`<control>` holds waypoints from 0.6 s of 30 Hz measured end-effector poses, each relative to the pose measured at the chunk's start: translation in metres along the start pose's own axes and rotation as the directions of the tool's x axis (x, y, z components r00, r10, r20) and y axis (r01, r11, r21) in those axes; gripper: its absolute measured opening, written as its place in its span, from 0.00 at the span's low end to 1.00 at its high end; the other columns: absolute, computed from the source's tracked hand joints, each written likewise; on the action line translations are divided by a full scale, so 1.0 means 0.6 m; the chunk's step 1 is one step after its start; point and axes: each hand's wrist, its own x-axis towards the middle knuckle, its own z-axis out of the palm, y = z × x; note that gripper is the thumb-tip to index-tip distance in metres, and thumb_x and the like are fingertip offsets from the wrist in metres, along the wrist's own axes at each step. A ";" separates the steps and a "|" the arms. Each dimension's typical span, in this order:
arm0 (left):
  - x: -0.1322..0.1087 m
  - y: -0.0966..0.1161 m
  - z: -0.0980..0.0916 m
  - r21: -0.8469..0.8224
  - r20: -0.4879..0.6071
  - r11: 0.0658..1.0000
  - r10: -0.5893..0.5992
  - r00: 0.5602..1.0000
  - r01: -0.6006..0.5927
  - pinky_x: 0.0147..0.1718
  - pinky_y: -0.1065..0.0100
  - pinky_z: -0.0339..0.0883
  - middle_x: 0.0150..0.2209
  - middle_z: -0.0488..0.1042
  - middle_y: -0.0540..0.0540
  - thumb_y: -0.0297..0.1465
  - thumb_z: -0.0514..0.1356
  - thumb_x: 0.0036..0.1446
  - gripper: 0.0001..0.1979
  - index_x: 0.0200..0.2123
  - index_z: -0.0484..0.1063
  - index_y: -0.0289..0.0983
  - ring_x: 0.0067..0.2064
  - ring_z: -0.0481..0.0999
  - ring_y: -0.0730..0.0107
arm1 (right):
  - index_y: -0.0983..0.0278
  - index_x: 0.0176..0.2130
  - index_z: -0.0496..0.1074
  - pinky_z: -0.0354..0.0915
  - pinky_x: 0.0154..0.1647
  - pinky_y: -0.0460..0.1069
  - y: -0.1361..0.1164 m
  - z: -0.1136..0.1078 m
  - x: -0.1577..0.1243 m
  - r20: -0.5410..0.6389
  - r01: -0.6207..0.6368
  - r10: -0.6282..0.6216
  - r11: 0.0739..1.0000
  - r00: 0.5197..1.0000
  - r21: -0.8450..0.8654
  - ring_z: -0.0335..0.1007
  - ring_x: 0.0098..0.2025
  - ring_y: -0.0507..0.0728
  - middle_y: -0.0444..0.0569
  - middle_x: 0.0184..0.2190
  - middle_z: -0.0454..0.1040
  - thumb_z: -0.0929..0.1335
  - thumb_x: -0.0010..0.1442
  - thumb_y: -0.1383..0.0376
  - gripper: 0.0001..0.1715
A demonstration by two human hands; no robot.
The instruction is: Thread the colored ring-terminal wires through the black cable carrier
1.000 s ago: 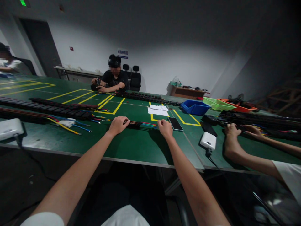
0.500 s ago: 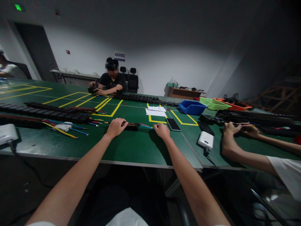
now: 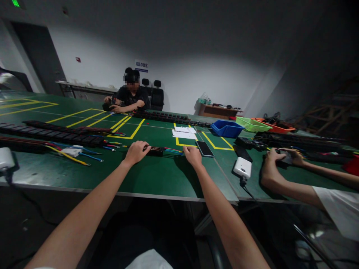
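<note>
A wire bundle with a dark sleeve (image 3: 157, 150) lies across the table in front of me, between my two hands. My left hand (image 3: 136, 152) has its fingers wrapped around the left end of it. Green, blue and red wires (image 3: 172, 150) come out of the sleeve on the right, and my right hand (image 3: 193, 154) pinches their far end. The wire tips are hidden under my fingers. Just right of my right hand is a dark-screened phone (image 3: 205, 148).
Black cable assemblies (image 3: 56, 133) with ring terminals lie on the left. Papers (image 3: 184, 133), a blue bin (image 3: 227, 128) and a white charger-like device (image 3: 242, 167) are farther right. A co-worker's hands (image 3: 276, 156) work at right; another person (image 3: 130, 93) sits across the table.
My hands keep their hold on the wire bundle, with little movement. The view has shifted slightly. At right, a pale, see-through piece now shows between the co-worker's hands.
</note>
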 end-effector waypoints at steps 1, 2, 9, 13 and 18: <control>0.000 0.000 0.000 -0.003 0.000 1.000 -0.001 1.000 0.001 0.46 0.53 0.69 0.41 0.80 0.39 0.43 0.51 0.69 0.20 0.43 0.77 0.37 0.44 0.77 0.53 | 0.62 0.33 0.80 0.56 0.32 0.47 0.001 0.001 0.000 0.020 0.004 -0.004 1.000 1.000 0.004 0.73 0.35 0.58 0.54 0.33 0.79 0.59 0.71 0.49 0.31; 0.000 0.000 0.000 -0.005 0.001 1.000 -0.001 1.000 0.001 0.46 0.53 0.69 0.41 0.80 0.39 0.43 0.50 0.69 0.20 0.43 0.77 0.37 0.44 0.77 0.53 | 0.62 0.30 0.80 0.55 0.31 0.47 0.002 0.001 0.000 0.036 0.008 -0.009 1.000 0.999 0.009 0.73 0.34 0.58 0.54 0.31 0.79 0.60 0.70 0.47 0.31; -0.001 0.002 -0.003 -0.011 0.013 1.000 -0.002 1.000 0.002 0.47 0.52 0.69 0.41 0.80 0.39 0.43 0.50 0.69 0.20 0.43 0.76 0.37 0.44 0.77 0.53 | 0.61 0.39 0.81 0.56 0.33 0.47 0.001 -0.006 0.003 -0.053 0.014 -0.011 0.998 0.999 0.064 0.73 0.38 0.58 0.53 0.37 0.80 0.52 0.74 0.47 0.37; -0.001 0.002 -0.004 -0.014 0.017 1.000 0.001 1.000 -0.001 0.47 0.53 0.70 0.42 0.80 0.39 0.43 0.50 0.69 0.20 0.43 0.76 0.37 0.44 0.77 0.54 | 0.61 0.36 0.81 0.55 0.32 0.47 0.002 -0.003 0.002 -0.004 0.045 -0.045 0.994 0.999 0.097 0.73 0.37 0.58 0.52 0.32 0.79 0.55 0.73 0.46 0.35; -0.001 0.002 -0.003 -0.018 0.014 1.000 -0.001 1.000 0.001 0.46 0.53 0.70 0.41 0.80 0.39 0.43 0.50 0.69 0.20 0.43 0.77 0.37 0.43 0.77 0.55 | 0.61 0.27 0.78 0.54 0.30 0.47 0.005 0.006 0.003 0.067 0.058 -0.065 0.993 0.996 0.098 0.71 0.32 0.57 0.51 0.28 0.76 0.63 0.67 0.42 0.33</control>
